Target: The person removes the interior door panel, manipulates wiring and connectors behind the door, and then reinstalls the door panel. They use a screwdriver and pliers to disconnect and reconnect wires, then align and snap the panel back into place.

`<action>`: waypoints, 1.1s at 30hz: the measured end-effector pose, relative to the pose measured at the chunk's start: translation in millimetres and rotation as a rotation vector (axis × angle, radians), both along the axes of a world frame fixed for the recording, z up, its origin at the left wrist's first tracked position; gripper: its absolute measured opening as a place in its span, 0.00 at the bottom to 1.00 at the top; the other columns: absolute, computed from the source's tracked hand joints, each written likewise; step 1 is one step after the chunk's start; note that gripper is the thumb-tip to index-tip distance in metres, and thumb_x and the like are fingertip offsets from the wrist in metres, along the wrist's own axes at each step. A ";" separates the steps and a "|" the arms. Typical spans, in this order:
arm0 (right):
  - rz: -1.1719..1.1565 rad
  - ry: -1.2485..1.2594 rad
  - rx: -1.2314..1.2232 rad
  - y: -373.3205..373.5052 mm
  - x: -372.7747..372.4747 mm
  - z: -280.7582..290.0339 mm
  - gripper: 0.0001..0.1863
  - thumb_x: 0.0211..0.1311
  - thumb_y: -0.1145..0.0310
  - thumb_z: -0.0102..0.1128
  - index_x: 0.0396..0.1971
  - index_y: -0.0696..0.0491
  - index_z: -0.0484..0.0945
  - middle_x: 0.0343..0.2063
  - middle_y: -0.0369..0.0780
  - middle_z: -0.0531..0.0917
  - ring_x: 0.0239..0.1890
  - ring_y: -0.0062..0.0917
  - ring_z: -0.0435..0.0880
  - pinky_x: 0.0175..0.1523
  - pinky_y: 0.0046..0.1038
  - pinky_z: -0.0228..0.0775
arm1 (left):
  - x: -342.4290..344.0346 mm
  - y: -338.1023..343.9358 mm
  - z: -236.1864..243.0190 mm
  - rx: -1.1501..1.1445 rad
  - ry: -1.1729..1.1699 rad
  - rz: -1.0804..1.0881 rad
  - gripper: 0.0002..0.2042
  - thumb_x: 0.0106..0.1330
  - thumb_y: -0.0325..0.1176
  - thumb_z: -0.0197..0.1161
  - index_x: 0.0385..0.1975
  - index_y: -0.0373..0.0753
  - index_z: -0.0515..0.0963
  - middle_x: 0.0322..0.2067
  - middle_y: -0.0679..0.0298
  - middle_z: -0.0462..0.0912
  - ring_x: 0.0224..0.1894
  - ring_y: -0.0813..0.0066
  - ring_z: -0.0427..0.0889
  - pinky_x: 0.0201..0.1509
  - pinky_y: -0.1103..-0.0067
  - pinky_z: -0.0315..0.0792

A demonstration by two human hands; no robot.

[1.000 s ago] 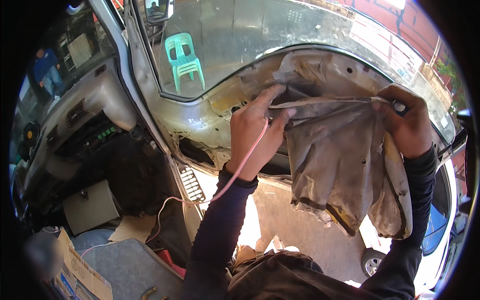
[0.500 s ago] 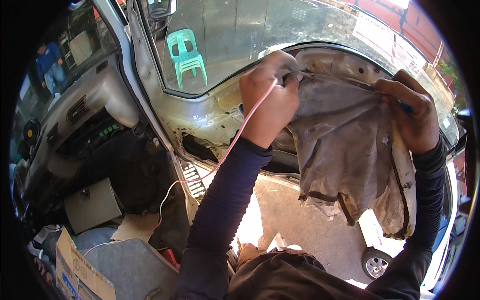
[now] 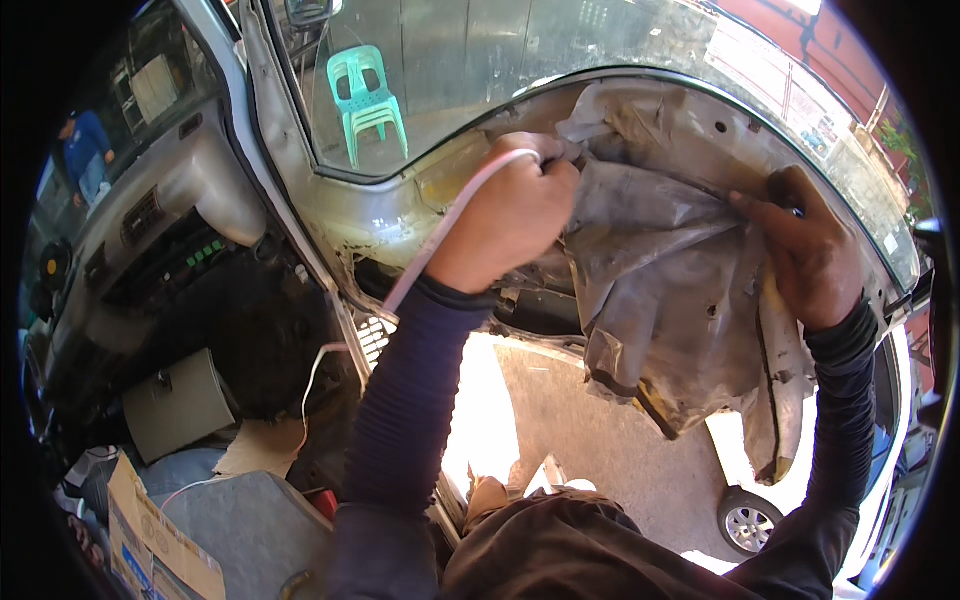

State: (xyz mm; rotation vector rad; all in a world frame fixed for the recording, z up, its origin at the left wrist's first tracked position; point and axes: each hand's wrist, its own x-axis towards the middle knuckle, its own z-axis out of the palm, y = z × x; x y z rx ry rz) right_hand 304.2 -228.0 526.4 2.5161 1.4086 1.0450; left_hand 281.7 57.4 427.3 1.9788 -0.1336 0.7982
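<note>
A dirty grey plastic sheet (image 3: 670, 290) hangs creased over the inner side of an open vehicle door (image 3: 440, 190), its ragged lower part folded. My left hand (image 3: 510, 215) is closed at the sheet's upper left edge. A thin pink-and-white wire (image 3: 440, 232) runs over that wrist into the grip between thumb and forefinger. At the sheet's upper right edge, my right hand (image 3: 820, 255) pinches the material. Something small and dark shows among its fingers, too small to name. Fingertips of the left hand are partly hidden.
Left of the door lies a dismantled dashboard (image 3: 170, 215). A cardboard box (image 3: 160, 540) and a grey seat (image 3: 250, 530) are below it. Stacked green chairs (image 3: 365, 100) show through the window. A person in blue (image 3: 88, 150) stands far left. A car wheel (image 3: 748, 520) is lower right.
My left hand has shifted a little left and down, and the wire now arches over its wrist. The sheet's folds have moved, with a flap showing above the left hand. My right hand still pinches it.
</note>
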 end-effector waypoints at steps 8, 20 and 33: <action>0.001 0.159 0.091 -13.0 -0.6 -36.5 0.25 0.55 0.84 0.60 0.53 0.48 0.83 0.38 0.43 0.78 0.38 0.40 0.83 0.44 0.32 0.76 | -1.2 13.0 -23.4 0.092 -0.201 -0.165 0.21 0.71 0.40 0.66 0.54 0.28 0.80 0.35 0.53 0.87 0.34 0.75 0.83 0.40 0.78 0.76; -0.043 0.243 0.359 -57.5 -27.0 -43.5 0.27 0.68 0.68 0.61 0.66 0.58 0.71 0.42 0.40 0.79 0.44 0.24 0.76 0.48 0.27 0.71 | -4.1 -23.7 -42.6 -0.218 -0.351 0.107 0.21 0.55 0.27 0.76 0.52 0.35 0.84 0.18 0.72 0.65 0.21 0.83 0.61 0.27 0.82 0.61; 0.700 1.284 0.328 -5.2 -162.3 -103.9 0.20 0.55 0.76 0.69 0.46 0.53 0.73 0.30 0.47 0.83 0.33 0.31 0.87 0.32 0.29 0.77 | -45.0 6.1 -75.9 -0.624 -0.177 0.074 0.23 0.65 0.47 0.72 0.49 0.33 0.82 0.19 0.74 0.73 0.19 0.86 0.65 0.23 0.83 0.61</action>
